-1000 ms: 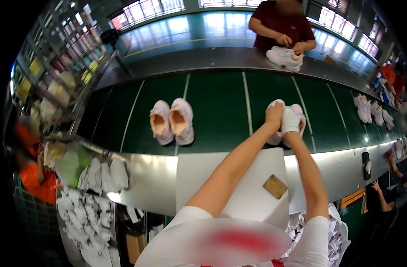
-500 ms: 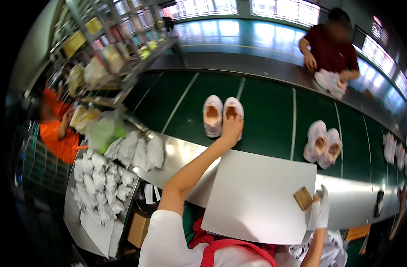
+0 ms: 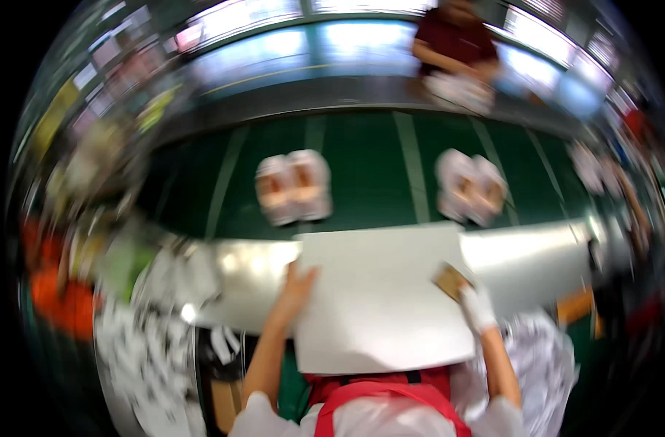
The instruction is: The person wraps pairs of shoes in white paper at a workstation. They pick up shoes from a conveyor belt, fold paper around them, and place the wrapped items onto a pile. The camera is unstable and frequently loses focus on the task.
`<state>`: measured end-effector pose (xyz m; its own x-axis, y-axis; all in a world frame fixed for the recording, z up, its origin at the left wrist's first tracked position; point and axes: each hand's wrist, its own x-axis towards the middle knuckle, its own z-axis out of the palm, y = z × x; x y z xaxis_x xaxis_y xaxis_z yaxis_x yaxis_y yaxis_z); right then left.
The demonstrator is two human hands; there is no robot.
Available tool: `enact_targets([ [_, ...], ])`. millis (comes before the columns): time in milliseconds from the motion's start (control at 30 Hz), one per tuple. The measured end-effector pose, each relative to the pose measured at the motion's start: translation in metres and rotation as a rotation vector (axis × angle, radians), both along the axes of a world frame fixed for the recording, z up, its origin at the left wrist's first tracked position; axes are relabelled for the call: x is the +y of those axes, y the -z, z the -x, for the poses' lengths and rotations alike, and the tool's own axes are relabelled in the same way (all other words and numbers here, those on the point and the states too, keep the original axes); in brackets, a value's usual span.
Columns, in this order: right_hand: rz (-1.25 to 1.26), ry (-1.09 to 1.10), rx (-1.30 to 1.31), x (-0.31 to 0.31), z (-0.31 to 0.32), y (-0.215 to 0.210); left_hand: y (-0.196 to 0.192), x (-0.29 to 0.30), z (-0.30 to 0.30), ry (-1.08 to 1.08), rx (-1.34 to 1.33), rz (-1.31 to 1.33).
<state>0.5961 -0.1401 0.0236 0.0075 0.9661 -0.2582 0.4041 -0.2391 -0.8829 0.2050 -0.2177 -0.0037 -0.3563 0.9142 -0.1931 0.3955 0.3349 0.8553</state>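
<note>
Left hand (image 3: pixel 296 286), loosely open, has left the pale shoes (image 3: pixel 311 198), untouched beyond it now, for the white board (image 3: pixel 383 306); right hand (image 3: pixel 479 309) meets the brown block (image 3: pixel 448 281), grip too blurred to tell.

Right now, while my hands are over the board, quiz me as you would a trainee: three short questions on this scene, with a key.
1. True or false: the left hand wears a white glove.
2. Which thing is at the fingers of the right hand? A) a shoe B) a brown block C) a bottle
3. Fill in: the shoes beyond the white board's far-left corner stand on a ____ belt.

Key: 1. False, it is bare. 2. B. 3. Green.
</note>
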Motion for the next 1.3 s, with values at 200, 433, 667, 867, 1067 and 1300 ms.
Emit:
enact_targets([
  [200, -0.302, -0.107, -0.248, 0.007, -0.003, -0.036, -0.006, 0.001, 0.020, -0.063, 0.587, 0.005],
  [433, -0.698, 0.345, -0.518, -0.095, -0.138, -0.096, -0.101, 0.000, -0.122, 0.800, 0.794, -0.267],
  [667, 0.172, 0.499, -1.315, -0.205, -0.286, -0.032, -0.113, 0.008, -0.150, 1.026, 0.840, -0.034],
  [867, -0.238, 0.919, -0.966, -0.185, -0.289, -0.039, -0.135, 0.029, -0.193, 1.132, 0.665, -0.413],
  [1067, 0.141, 0.686, -1.125, -0.162, -0.309, -0.030, -0.080, -0.006, -0.361, 1.870, 0.212, -0.539],
  [1300, 0.224, 0.511, -1.164, -0.076, -0.369, 0.031, 0.042, -0.041, -0.438, 1.945, 1.158, -0.277],
])
